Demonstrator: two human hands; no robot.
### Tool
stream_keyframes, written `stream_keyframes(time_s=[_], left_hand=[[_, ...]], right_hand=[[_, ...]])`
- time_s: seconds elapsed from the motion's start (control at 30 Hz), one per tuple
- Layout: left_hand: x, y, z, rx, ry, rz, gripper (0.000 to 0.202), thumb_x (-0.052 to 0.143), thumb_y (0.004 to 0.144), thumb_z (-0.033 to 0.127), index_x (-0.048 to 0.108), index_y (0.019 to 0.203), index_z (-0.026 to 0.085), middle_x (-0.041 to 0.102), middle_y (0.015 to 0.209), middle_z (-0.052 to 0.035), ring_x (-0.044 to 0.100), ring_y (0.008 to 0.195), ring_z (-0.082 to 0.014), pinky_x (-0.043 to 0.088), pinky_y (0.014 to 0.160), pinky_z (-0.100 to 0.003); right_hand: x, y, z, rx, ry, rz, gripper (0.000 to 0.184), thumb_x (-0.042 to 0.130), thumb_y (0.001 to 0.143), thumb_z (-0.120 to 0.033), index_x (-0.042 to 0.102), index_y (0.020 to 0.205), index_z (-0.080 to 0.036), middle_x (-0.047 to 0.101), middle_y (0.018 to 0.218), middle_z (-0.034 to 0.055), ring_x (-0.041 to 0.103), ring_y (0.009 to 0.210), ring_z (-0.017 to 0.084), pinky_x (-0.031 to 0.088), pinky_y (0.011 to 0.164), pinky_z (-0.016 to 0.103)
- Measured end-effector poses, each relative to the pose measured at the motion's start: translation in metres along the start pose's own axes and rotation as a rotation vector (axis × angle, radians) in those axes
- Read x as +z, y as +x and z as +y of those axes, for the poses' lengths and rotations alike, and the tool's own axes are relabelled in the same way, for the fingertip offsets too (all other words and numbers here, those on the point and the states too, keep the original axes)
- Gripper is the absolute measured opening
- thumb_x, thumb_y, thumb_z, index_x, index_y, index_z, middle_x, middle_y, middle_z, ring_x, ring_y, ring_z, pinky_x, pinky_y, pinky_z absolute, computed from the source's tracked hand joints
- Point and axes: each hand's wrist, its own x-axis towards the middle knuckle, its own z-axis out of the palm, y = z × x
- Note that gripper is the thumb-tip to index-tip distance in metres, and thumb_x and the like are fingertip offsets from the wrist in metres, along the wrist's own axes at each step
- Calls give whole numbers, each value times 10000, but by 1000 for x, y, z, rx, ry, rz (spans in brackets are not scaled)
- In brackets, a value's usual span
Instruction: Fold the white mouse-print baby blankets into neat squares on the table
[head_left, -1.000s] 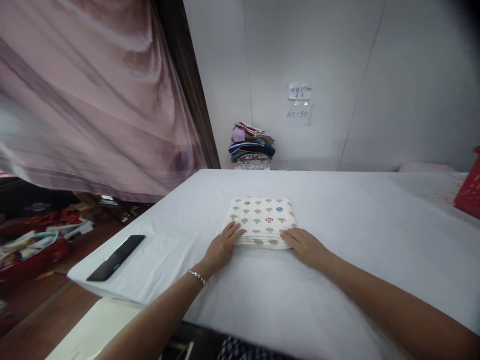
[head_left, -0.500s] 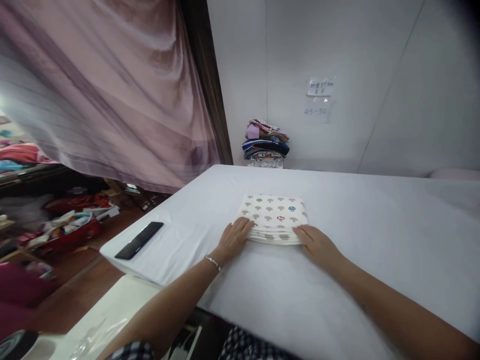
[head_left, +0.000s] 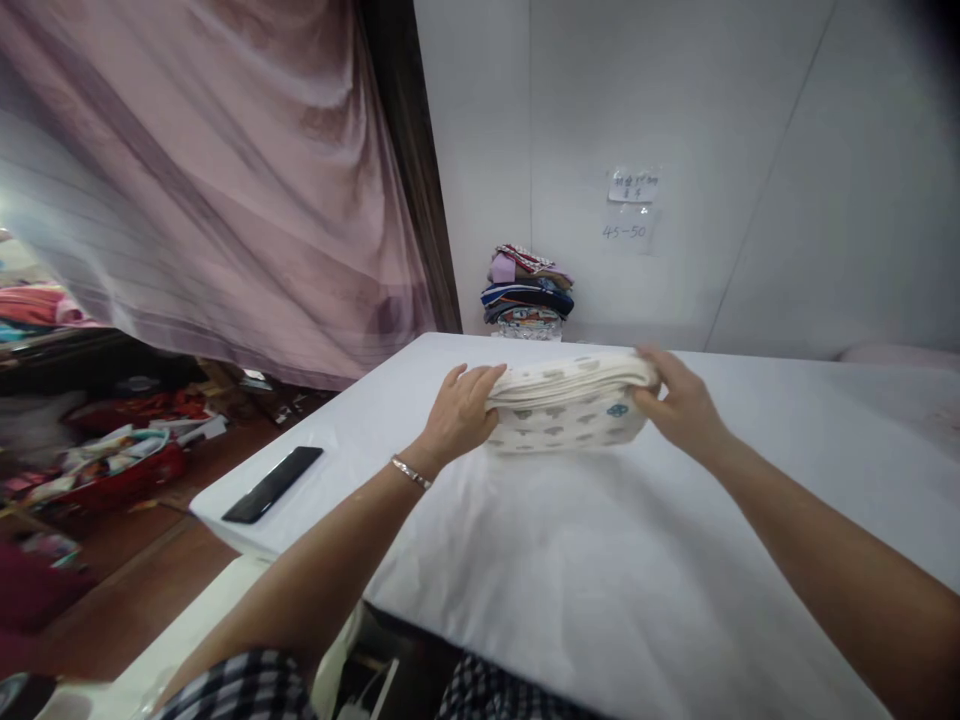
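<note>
Between my hands is a folded white cloth (head_left: 566,415) printed with grey mushrooms and a blue one, lifted off the white-covered table (head_left: 600,570). Its layered fold faces up, and the printed side tilts toward me. My left hand (head_left: 463,408), with a silver bracelet at the wrist, grips the cloth's left end between thumb and fingers. At the opposite end, my right hand (head_left: 682,400) pinches the upper right corner, slightly blurred. The white table cover shows soft wrinkles below the cloth.
A black phone-like slab (head_left: 274,485) lies at the table's left edge. Folded clothes (head_left: 529,290) are piled at the back against the wall. A pink curtain (head_left: 285,200) hangs at the left. Beyond it, a red basket (head_left: 150,470) of fabrics stands on the floor.
The folded cloth lay flat with both hands at its near corners. Now it is raised and tipped up, with my hands gripping its ends higher and farther forward.
</note>
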Motion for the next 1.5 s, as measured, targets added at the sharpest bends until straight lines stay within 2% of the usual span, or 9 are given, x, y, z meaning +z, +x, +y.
stream_keyframes(time_s=[0.1,0.2,0.37,0.5,0.6,0.73,0.87,1.2,1.5], left_hand=[[-36,19,8,-90,-235,13,671,501,671,109,345,1319,190,481,1268,-75,505,1095,-194,430,916,-336],[-44,29,2,-190,-554,-160,693,526,668,145,335,1330,225,522,1211,-42,570,958,-158,479,810,-295],[26,18,-20,-508,-1080,-628,614,557,665,197,434,1267,197,572,1164,-104,610,917,-198,512,704,-298],[93,-3,-25,-1009,-1158,-720,636,646,619,239,466,1225,167,617,1090,-116,617,895,-217,514,700,-325],[114,-14,-26,-1093,-1164,-660,599,658,658,351,480,1195,153,594,1152,-131,602,946,-208,503,756,-316],[113,-20,-27,-1059,-1220,-657,622,615,690,537,511,1173,160,567,1210,-136,583,1001,-221,494,791,-321],[114,-25,-25,-984,-1124,-605,684,748,574,438,547,1173,174,579,1199,-121,588,991,-238,478,815,-314],[132,-32,-15,-1061,-954,-382,310,584,744,388,645,931,149,669,997,-94,590,953,-227,464,822,-319],[122,-32,-18,-1154,-946,-335,393,656,703,290,576,1058,144,563,1222,-132,586,984,-203,495,716,-271]], right_hand=[[-28,19,-8,167,192,73,593,567,782,-297,369,1338,-234,614,1085,80,620,889,213,529,742,359],[-39,27,-2,321,395,0,679,607,765,-308,310,1373,-269,650,1003,84,644,716,201,539,581,331],[-2,17,35,851,499,-334,718,632,717,-231,335,1370,-184,678,909,117,650,651,208,536,545,322],[47,-3,65,1077,392,-488,672,617,719,-225,379,1342,-142,653,1024,154,653,761,201,531,616,295],[70,-15,80,1099,335,-510,666,634,710,-249,410,1323,-115,635,1063,184,650,771,217,523,617,309],[79,-24,94,1090,304,-532,619,623,734,-332,461,1295,-127,606,1141,172,643,843,226,521,654,306],[80,-29,100,1050,275,-538,616,585,755,-464,499,1272,-140,594,1182,145,628,909,228,511,713,293],[80,-36,99,964,148,-492,467,546,761,-516,638,1057,-167,671,1017,101,627,886,245,480,756,307],[86,-33,104,844,-53,-574,564,483,794,-531,554,1208,-154,581,1199,140,556,1066,281,424,896,352]])
